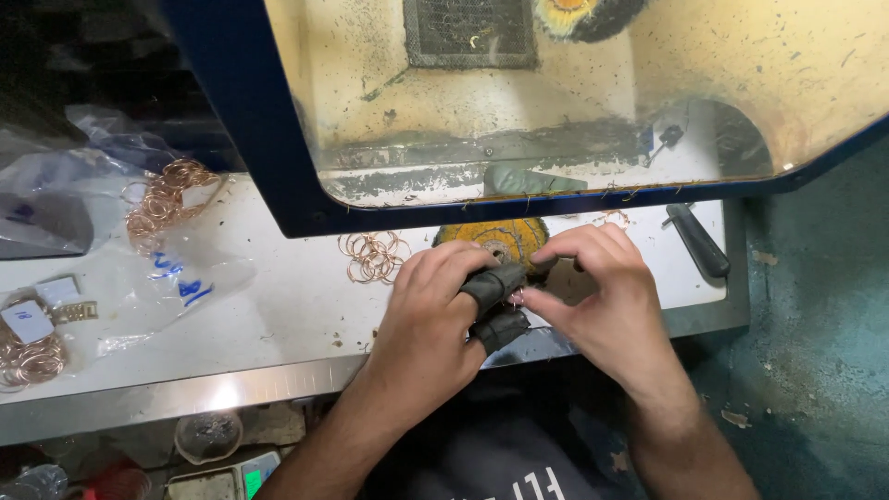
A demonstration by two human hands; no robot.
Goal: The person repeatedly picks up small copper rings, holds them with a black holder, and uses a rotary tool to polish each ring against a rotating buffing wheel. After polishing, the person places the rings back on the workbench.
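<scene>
A small thin ring [516, 296], barely visible, is pinched between the two hands just in front of the yellow buffing wheel [500, 239], at the front edge of the desk [278, 306]. The left hand [435, 319] is closed on it, with dark protective sleeves [495, 282] worn on thumb and forefinger. The right hand [602, 296] is curled, its fingertips touching the same spot; exactly what is gripped by it cannot be told. The wheel is partly hidden behind the fingers and sits under the blue-framed dust hood [269, 157], whose stained window is seen above. A loose pile of copper-coloured rings [372, 255] lies just left of the wheel. A dark-handled tool [699, 241] lies to the right, well apart from the hands. Further left, clear plastic bags [157, 278] are spread on the desk, with more ring bundles [167, 199] on them and another bundle [28, 356] with paper tags at the far left edge
</scene>
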